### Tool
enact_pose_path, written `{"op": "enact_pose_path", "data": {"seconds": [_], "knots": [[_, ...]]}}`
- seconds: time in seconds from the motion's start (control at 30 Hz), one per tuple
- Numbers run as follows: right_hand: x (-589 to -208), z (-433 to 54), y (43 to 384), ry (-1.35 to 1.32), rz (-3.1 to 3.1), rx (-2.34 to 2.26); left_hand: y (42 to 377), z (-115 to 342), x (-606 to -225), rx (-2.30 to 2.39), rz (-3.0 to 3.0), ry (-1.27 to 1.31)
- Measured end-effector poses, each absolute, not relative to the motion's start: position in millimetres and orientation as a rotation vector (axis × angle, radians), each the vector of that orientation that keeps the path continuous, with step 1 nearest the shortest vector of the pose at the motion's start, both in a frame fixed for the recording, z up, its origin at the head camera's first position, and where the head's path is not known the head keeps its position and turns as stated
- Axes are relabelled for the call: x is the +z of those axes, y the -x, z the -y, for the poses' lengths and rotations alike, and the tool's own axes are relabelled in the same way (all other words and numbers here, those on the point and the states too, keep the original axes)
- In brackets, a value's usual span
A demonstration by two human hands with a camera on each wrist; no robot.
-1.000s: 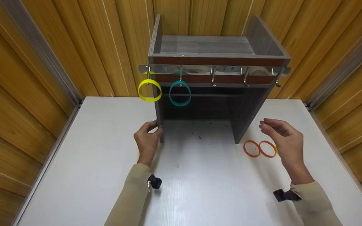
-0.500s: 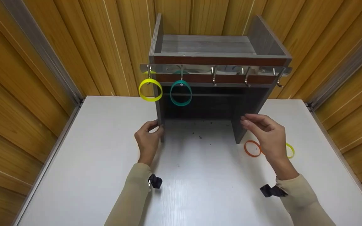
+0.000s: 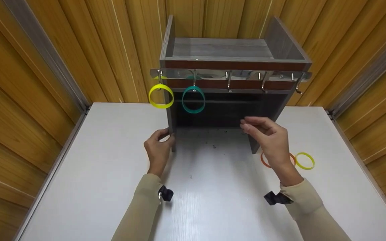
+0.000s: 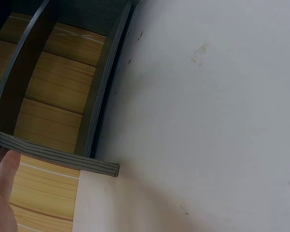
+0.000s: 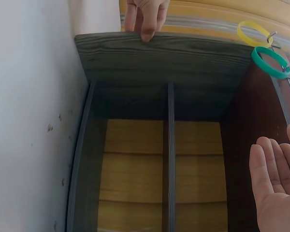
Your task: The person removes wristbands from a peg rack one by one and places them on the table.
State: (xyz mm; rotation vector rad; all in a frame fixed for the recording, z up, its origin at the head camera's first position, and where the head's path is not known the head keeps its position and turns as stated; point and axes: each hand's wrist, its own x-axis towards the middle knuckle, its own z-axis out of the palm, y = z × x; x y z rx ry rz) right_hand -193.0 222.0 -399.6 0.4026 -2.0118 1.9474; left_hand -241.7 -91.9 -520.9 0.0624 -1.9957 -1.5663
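A grey wooden shelf unit (image 3: 219, 60) stands on the white table. My left hand (image 3: 158, 150) grips its left side panel (image 5: 164, 55) near the front edge, thumb on the inner face and fingers outside. A metal hook rail (image 3: 209, 74) runs across the unit's upper front. From the leftmost hook hangs a yellow ring (image 3: 161, 106), and a teal ring (image 3: 194, 111) hangs from the hook beside it. My right hand (image 3: 271, 142) hovers before the unit's right panel, holding nothing. Its fingers look extended, with the palm showing, in the right wrist view.
On the table, partly behind my right hand and forearm, lie orange rings (image 3: 293, 158) and a yellow ring (image 3: 304, 168). The remaining hooks (image 3: 264, 83) jut forward without rings. Wood-patterned walls (image 3: 39, 67) enclose the table (image 3: 112, 140) at the back and sides.
My right hand has moved left from beside the unit to in front of its right panel, uncovering the yellow ring on the table. The left hand keeps its grip.
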Motion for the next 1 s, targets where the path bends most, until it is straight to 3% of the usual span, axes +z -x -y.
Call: {"op": "enact_pose_path", "data": {"seconds": [1.0], "knots": [[-375.9, -150.0, 220.4, -0.591, 1.867, 2.132, 240.1, 91.7, -519.4, -1.579, 1.997, -0.077]]}}
